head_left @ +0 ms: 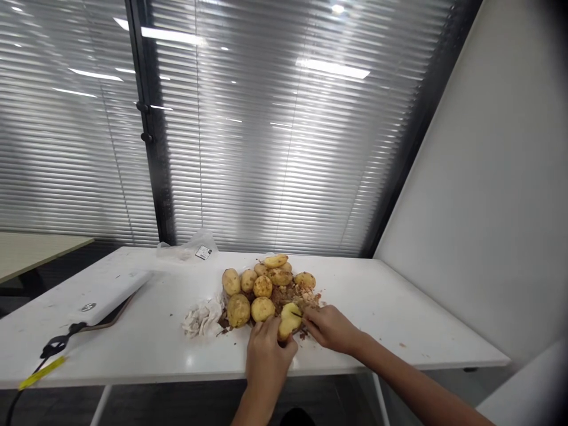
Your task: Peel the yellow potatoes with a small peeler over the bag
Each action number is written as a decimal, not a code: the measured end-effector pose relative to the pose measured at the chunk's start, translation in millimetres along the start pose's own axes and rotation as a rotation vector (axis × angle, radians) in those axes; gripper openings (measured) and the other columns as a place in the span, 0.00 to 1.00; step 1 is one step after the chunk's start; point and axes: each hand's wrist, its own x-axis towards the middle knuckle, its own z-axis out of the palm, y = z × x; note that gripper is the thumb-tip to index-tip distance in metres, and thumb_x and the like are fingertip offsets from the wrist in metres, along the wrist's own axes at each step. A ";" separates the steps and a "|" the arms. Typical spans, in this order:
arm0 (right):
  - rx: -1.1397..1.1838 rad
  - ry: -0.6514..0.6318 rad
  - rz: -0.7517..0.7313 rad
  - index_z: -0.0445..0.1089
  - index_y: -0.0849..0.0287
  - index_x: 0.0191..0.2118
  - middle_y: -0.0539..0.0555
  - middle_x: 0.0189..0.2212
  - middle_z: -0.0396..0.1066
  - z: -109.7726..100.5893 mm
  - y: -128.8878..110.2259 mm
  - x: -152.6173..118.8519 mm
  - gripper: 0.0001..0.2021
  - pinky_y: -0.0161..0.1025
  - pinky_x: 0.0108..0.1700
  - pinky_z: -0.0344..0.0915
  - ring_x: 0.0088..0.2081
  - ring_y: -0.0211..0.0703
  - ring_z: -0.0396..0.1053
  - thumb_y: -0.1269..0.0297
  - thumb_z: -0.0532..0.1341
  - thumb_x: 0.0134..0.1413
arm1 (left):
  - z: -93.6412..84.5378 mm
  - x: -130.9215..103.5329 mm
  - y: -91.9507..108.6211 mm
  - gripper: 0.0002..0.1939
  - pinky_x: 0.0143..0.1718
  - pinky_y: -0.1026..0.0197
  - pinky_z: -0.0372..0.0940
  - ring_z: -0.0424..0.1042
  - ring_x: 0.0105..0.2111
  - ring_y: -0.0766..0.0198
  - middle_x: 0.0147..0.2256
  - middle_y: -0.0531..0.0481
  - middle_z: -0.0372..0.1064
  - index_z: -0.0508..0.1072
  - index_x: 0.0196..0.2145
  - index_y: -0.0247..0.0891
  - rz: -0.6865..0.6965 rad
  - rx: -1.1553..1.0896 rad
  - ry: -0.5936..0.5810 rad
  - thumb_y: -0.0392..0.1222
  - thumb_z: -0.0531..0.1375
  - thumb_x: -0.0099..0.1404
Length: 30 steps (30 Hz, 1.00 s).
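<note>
My left hand [270,352] is closed round the lower end of a pale yellow potato [289,320], close to the table's front edge. From the right, my right hand [326,326] pinches a thin dark tool [297,314] whose tip lies against the potato's face. My fingers cover most of this tool, so its kind is unclear. Just behind my hands lies a heap of whole potatoes, with a large brownish one [238,310] at the left and a rounder yellow one [262,309] beside my left fingers. Brown peelings [290,294] are spread among them.
Crumpled white tissue [202,319] lies left of the potatoes. A clear plastic bag [189,247] with a label rests at the back. On the left is a long white device [113,299] with a black cable. Window blinds [275,148] stand behind the white table [390,307], a wall [483,177] at the right.
</note>
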 end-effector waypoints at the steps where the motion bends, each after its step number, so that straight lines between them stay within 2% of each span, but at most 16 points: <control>1: 0.010 0.023 0.025 0.63 0.58 0.31 0.51 0.22 0.71 0.5 1.8 0.4 0.08 0.34 0.27 0.50 0.23 0.40 0.67 0.65 0.51 0.61 | 0.3 0.0 -0.3 0.15 0.37 0.53 0.69 0.72 0.35 0.54 0.33 0.49 0.74 0.71 0.37 0.39 0.003 0.002 0.004 0.30 0.59 0.50; 5: 0.029 0.125 0.160 0.63 0.58 0.31 0.51 0.20 0.70 -3.6 13.5 9.0 0.11 0.34 0.26 0.50 0.21 0.41 0.67 0.65 0.48 0.63 | 2.6 -2.0 -3.3 0.15 0.38 0.52 0.70 0.72 0.35 0.54 0.34 0.49 0.74 0.70 0.38 0.39 0.019 0.017 0.016 0.30 0.59 0.50; 8: 0.069 0.182 0.186 0.64 0.58 0.32 0.51 0.23 0.71 -14.0 21.3 19.9 0.14 0.34 0.28 0.54 0.24 0.40 0.68 0.63 0.46 0.65 | 4.0 -5.9 -6.2 0.16 0.39 0.52 0.70 0.72 0.36 0.54 0.36 0.48 0.75 0.70 0.40 0.38 0.047 0.037 0.025 0.31 0.59 0.52; 13: 0.222 0.399 0.061 0.69 0.58 0.39 0.54 0.30 0.72 -23.8 33.8 41.8 0.12 0.35 0.34 0.61 0.31 0.41 0.69 0.63 0.49 0.66 | 3.7 -12.0 -7.2 0.16 0.42 0.52 0.70 0.72 0.38 0.55 0.41 0.45 0.74 0.69 0.45 0.38 0.164 0.128 0.076 0.34 0.58 0.57; 17: 0.291 0.537 0.011 0.69 0.59 0.40 0.54 0.28 0.70 -6.5 48.7 55.7 0.12 0.35 0.33 0.61 0.31 0.41 0.68 0.64 0.50 0.66 | 1.3 -11.9 -6.4 0.16 0.41 0.57 0.70 0.73 0.38 0.58 0.40 0.46 0.75 0.68 0.47 0.38 0.217 0.192 0.104 0.35 0.56 0.60; 22: 0.574 0.538 0.121 0.70 0.58 0.38 0.54 0.28 0.71 17.7 56.8 50.1 0.11 0.35 0.29 0.63 0.27 0.40 0.67 0.62 0.52 0.65 | -5.7 -6.8 -3.4 0.14 0.39 0.62 0.71 0.74 0.37 0.61 0.39 0.48 0.76 0.69 0.45 0.38 0.264 0.253 0.095 0.36 0.55 0.60; 27: 0.741 0.551 0.256 0.72 0.59 0.36 0.53 0.29 0.73 14.3 53.7 37.5 0.10 0.34 0.27 0.63 0.27 0.39 0.68 0.62 0.56 0.62 | -13.2 0.1 -3.3 0.14 0.41 0.64 0.70 0.73 0.39 0.63 0.40 0.48 0.75 0.71 0.45 0.37 0.328 0.271 0.033 0.34 0.56 0.61; 30: 0.746 0.558 0.256 0.72 0.59 0.36 0.53 0.29 0.73 10.2 50.9 36.5 0.08 0.34 0.29 0.63 0.28 0.38 0.68 0.64 0.56 0.61 | -15.8 3.5 -4.7 0.16 0.43 0.63 0.70 0.71 0.43 0.62 0.44 0.47 0.73 0.71 0.47 0.37 0.361 0.284 -0.038 0.35 0.59 0.61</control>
